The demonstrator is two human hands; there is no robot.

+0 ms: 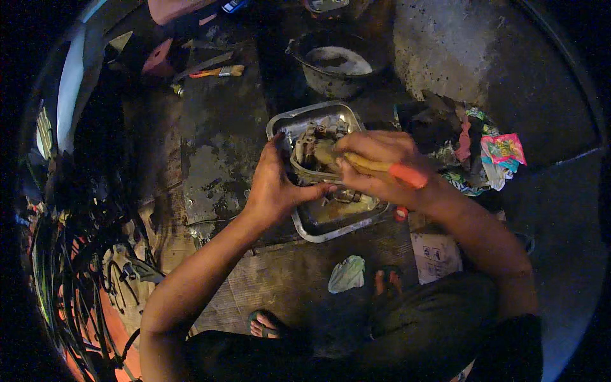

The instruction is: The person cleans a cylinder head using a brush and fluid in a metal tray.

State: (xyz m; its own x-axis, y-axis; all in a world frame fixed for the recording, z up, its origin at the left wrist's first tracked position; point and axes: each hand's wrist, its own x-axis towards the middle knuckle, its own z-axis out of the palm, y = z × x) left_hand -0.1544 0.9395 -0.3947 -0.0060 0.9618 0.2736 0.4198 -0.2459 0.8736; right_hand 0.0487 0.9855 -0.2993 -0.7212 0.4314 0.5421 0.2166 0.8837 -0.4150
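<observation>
1. Cardboard sheeting [267, 270] is lying around the metal tray [340, 232].
2. Dirty metal part [307, 145] is resting inside the tray.
3. Left hand [272, 181] is gripping the part's left side, thumb spread from fingers.
4. Right hand [385, 149] is pinching the brush [367, 163] handle, blurred bristles meeting the part.
5. Dark bowl [321, 81] is standing beyond.

You're in dim, patchy light. Dark stained board [219, 137] flat on floor [557, 242]; ribbed brown floor covering [273, 270] on your side of board; blotchy grey surface [439, 48] right of board.
</observation>
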